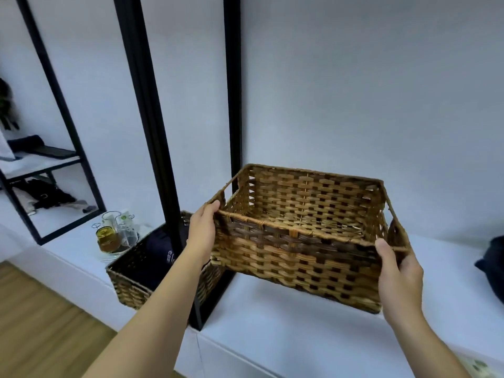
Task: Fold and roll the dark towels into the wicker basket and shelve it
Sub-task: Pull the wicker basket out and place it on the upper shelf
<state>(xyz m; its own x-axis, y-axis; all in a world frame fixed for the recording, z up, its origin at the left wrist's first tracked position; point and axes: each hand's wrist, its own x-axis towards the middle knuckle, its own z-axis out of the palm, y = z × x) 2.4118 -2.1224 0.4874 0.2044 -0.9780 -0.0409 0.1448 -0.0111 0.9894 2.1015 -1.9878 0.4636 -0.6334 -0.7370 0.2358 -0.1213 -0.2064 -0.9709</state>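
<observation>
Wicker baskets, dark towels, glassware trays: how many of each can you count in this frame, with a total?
Wicker baskets: 2, the empty basket held by the left hand and right hand, and the second basket on the white ledge.
Dark towels: 2, one bundle at the right edge, one inside the second basket.
Glassware trays: 1.
Total: 5.

Beside my white ledge (pixel 286 334): black metal shelf frame (pixel 152 126), tray of glass bottles (pixel 114 236), second wicker basket (pixel 131 282), wood floor (pixel 41 328)
</observation>
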